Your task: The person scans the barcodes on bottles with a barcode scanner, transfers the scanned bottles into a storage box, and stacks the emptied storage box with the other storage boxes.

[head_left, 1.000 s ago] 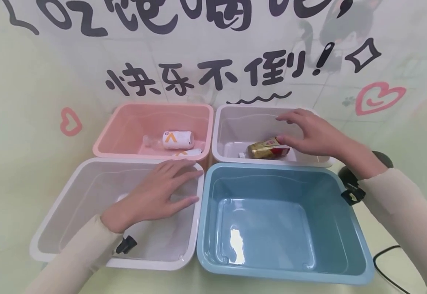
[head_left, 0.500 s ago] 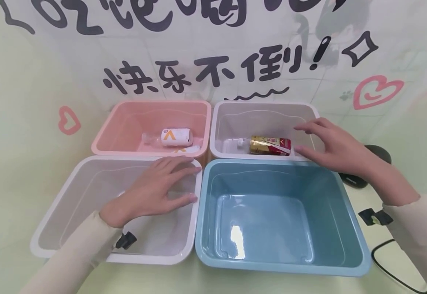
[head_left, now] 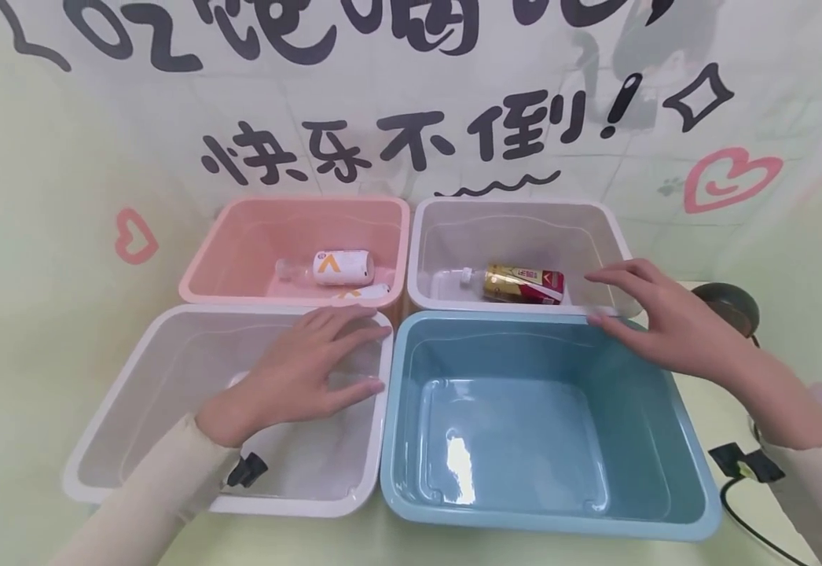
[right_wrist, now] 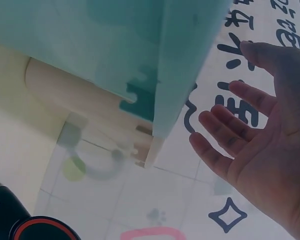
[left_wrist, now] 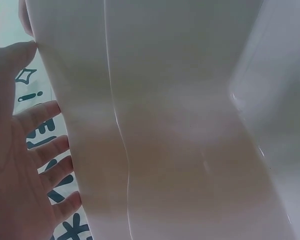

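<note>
My left hand (head_left: 301, 369) is held above the front left white bin (head_left: 312, 507), fingers spread and fingertips by its right rim. In the left wrist view, the fingers of that hand (left_wrist: 32, 160) line up along the bin's edge. My right hand (head_left: 680, 330) hovers with loosely bent fingers over the corner where the back right pale bin (head_left: 446, 203) meets the blue bin (head_left: 552, 528); nothing is in its grasp. On the pale bin's floor lies a bottle with a gold and red label (head_left: 524, 283), left of that hand.
A pink bin (head_left: 195, 271) at the back left contains a bottle with a white label (head_left: 343, 268) and a second, partly hidden one (head_left: 368, 292). A round black object (head_left: 729, 305) and a black cable (head_left: 750, 527) are on the right.
The right hand has drawn back from the gold and red bottle, moving right and toward me. That bottle now lies flat, rolled slightly. My left hand stays in place.
</note>
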The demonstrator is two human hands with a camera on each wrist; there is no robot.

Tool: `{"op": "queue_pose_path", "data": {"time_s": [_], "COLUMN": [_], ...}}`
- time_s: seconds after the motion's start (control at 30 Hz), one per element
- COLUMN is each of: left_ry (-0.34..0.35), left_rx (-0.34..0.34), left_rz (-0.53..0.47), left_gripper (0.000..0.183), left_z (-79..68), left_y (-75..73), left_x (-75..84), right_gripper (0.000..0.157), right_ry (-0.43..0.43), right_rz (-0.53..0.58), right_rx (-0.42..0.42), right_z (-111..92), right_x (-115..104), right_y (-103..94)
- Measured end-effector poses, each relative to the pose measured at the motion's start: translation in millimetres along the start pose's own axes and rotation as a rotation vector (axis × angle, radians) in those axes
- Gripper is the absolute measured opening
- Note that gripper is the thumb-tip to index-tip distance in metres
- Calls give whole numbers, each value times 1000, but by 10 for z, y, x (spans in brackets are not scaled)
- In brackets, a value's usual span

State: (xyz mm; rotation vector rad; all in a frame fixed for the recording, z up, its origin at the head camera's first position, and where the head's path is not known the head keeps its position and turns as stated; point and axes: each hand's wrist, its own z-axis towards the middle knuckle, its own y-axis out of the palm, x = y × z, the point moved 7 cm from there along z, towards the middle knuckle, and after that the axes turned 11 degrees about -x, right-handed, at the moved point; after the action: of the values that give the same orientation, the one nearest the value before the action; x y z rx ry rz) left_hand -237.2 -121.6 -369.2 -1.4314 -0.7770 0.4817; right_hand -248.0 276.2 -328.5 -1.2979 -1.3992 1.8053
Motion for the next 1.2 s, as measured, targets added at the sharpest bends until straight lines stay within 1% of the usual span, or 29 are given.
{"op": "queue_pose_path", "data": {"time_s": [0.07, 0.2, 0.27, 0.43, 0.53, 0.6, 0.7, 0.93, 1.07, 1.2], "left_ry": [3, 8, 8, 12, 14, 16, 21, 17, 15, 9], "left_rx": [4, 22, 33, 50, 43, 46, 51, 31, 29, 28], "left_rz": [-1, -3, -4, -1, -7, -9, -3, 21, 18, 0], "left_gripper": [67, 66, 66, 66, 65, 65, 66, 66, 66, 65], "left_z": [19, 28, 8, -7, -4, 2, 8, -10, -23, -21], "left_y": [10, 10, 18, 51, 70, 64, 50, 44, 41, 25], "left_x": [11, 12, 10, 17, 23, 21, 15, 0, 11, 32], "right_gripper": [62, 63, 64, 71, 73, 72, 68, 69, 70, 65], "right_ry": [18, 22, 25, 52, 47, 50, 85, 178, 201, 215], "right_rz": [-7, -35, -33, 17, 104, 180, 251, 318, 341, 354], "right_rx": [25, 95, 117, 135, 152, 152, 136, 108, 110, 123], "right_z": [-75, -232, -316, -556, -685, -740, -793, -866, -935, -1039], "right_x": [24, 57, 83, 204, 262, 300, 355, 400, 416, 450], "right_y": [-15, -31, -8, 95, 172, 223, 289, 427, 510, 572]}}
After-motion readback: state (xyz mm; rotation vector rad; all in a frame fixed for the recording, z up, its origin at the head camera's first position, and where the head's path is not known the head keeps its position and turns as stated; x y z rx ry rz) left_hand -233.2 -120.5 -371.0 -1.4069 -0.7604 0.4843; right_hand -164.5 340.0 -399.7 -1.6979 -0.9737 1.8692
